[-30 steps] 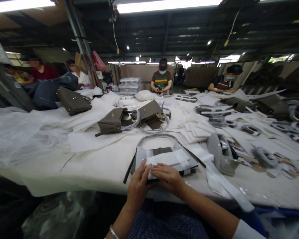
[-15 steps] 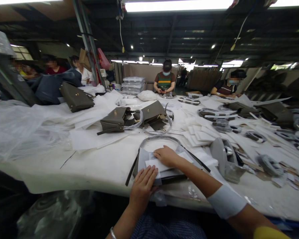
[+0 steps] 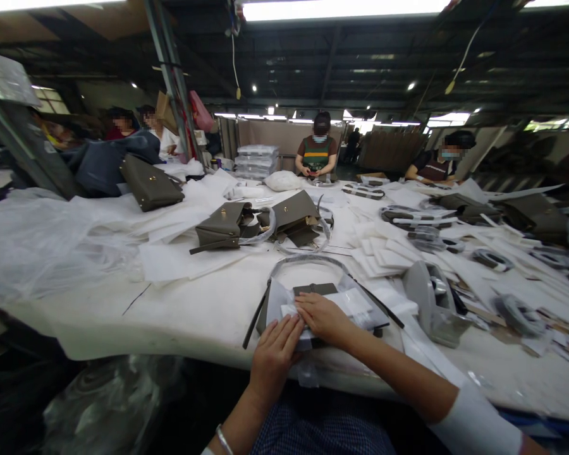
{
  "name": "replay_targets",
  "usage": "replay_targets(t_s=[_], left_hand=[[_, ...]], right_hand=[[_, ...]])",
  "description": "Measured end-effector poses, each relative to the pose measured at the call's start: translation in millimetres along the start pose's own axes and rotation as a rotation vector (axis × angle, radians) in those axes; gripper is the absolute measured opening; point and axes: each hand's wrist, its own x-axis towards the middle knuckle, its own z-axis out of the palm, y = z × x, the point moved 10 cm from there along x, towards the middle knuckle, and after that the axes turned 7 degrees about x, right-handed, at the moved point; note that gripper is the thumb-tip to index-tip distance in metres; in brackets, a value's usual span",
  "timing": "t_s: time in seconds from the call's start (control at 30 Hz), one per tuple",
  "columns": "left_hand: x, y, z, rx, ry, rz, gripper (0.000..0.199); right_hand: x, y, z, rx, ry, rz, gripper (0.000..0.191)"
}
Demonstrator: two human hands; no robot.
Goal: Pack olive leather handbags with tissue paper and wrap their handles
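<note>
A dark olive handbag [image 3: 262, 314] lies before me at the table's front edge, its plastic-wrapped handle [image 3: 313, 259] arching away from me. White paper [image 3: 355, 302] covers much of it, and an olive panel shows at its top. My left hand [image 3: 277, 347] lies flat on the near left part of the paper, fingers extended and together. Beside it, my right hand [image 3: 325, 319] rests on the paper, its fingertips near the left hand's. Neither hand is wrapped round anything.
Two olive bags [image 3: 222, 225] lie behind, and another [image 3: 152, 183] stands at the back left. A grey tape dispenser [image 3: 431, 303] is at right, among wrapped handles and white sheets [image 3: 384, 253]. Two people [image 3: 315, 155] work across the table [image 3: 180, 316].
My right hand has come nearer, down towards my left hand. An olive panel now shows at the top of the bag, where white paper was. The view has shifted slightly.
</note>
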Motion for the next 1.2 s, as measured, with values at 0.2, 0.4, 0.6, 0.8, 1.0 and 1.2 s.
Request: replay_targets(t_s=[0.2, 0.4, 0.6, 0.8, 1.0, 1.2], left_hand=[[2, -1, 0.2, -0.037, -0.030, 0.001, 0.047], [4, -2, 0.9, -0.046, -0.093, -0.008, 0.050], [5, 0, 3.6, -0.008, -0.147, 0.011, 0.050], [4, 2, 8.2, 0.031, -0.167, 0.011, 0.052], [4, 4, 9.6, 0.051, -0.173, 0.015, 0.053], [2, 4, 14.6, 0.087, -0.211, 0.011, 0.051]], right_hand=[[-100, -29, -22, 0.058, 0.289, -0.151, 0.039], [-133, -53, 18, -0.055, 0.248, -0.334, 0.044], [-113, -62, 8, 0.044, 0.438, -0.375, 0.025], [-126, -78, 4, 0.202, 0.482, -0.324, 0.022], [-135, -84, 2, 0.260, 0.462, -0.313, 0.026], [-134, -85, -9, 0.285, 0.437, -0.297, 0.029]])
